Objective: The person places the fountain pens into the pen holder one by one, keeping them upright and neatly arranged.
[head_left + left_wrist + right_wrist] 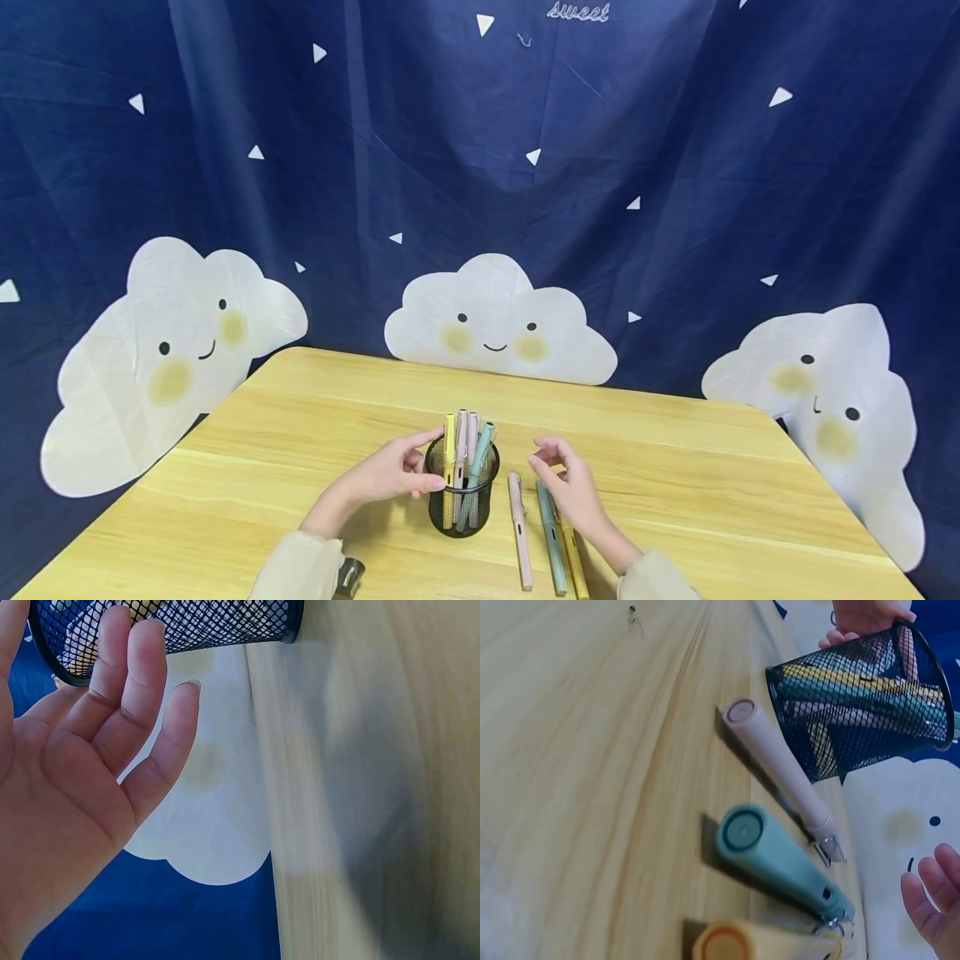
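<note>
A black mesh pen holder (486, 502) stands upright on the table. In it are a yellow pen (450, 435), two pale pink pens and a teal pen (483, 446). My left hand (384, 472) grips the holder near its rim from the left, thumb in front and fingers behind; the left wrist view shows fingers (146, 682) against the mesh. To the right of the holder lie a loose pink pen (520, 533), a teal pen (551, 542) and a yellow pen (574, 565). Over their far ends hovers my right hand (576, 492), loosely bent and holding nothing.
The wooden table (225, 500) ends at the back against a dark blue curtain (450, 183) with smiling white clouds. A small black object (349, 577) shows beside the left sleeve.
</note>
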{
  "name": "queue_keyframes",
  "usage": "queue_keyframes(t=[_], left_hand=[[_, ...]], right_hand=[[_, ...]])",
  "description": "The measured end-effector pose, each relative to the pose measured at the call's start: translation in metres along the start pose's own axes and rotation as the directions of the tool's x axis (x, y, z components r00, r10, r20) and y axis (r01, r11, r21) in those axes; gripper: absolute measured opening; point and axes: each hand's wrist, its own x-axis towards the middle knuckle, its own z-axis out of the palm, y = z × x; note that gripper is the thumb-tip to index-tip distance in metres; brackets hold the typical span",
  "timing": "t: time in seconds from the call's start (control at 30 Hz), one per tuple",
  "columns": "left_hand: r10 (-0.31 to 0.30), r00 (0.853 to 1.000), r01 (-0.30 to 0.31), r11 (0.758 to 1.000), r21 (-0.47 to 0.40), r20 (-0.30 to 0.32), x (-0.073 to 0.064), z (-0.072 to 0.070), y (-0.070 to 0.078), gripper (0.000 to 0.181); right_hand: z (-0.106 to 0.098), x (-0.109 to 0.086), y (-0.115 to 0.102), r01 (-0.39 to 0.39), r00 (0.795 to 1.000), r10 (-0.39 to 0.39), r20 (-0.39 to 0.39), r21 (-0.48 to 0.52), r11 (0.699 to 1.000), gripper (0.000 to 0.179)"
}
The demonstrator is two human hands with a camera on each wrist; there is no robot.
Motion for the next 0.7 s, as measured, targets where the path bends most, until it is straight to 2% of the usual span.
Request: queue_keyframes(t=[0.17, 0.3, 0.53, 0.7], left_hand=[[-0.003, 1.000, 0.003, 1.000, 0.001, 0.000, 0.000, 0.000, 0.000, 0.080], [-0.002, 1.000, 0.002, 1.000, 0.003, -0.001, 0.000, 0.000, 0.000, 0.080], [-0.004, 1.000, 0.004, 1.000, 0.008, -0.005, -0.001, 0.000, 0.000, 0.080], [-0.001, 1.000, 0.001, 1.000, 0.012, -0.004, 0.000, 0.000, 0.000, 0.080]], right_hand=[[-0.007, -0.004, -0.019, -0.017, 1.000, 0.017, 0.006, -0.019, 1.000, 0.016], [-0.011, -0.007, -0.020, -0.029, 1.000, 0.029, 0.008, -0.031, 0.999, 0.016], [-0.016, -0.007, 0.018, -0.074, 0.997, 0.074, 0.006, -0.049, 0.996, 0.019], [-0.021, -0.010, 0.027, -0.108, 0.994, 0.109, 0.014, -0.049, 0.993, 0.020]])
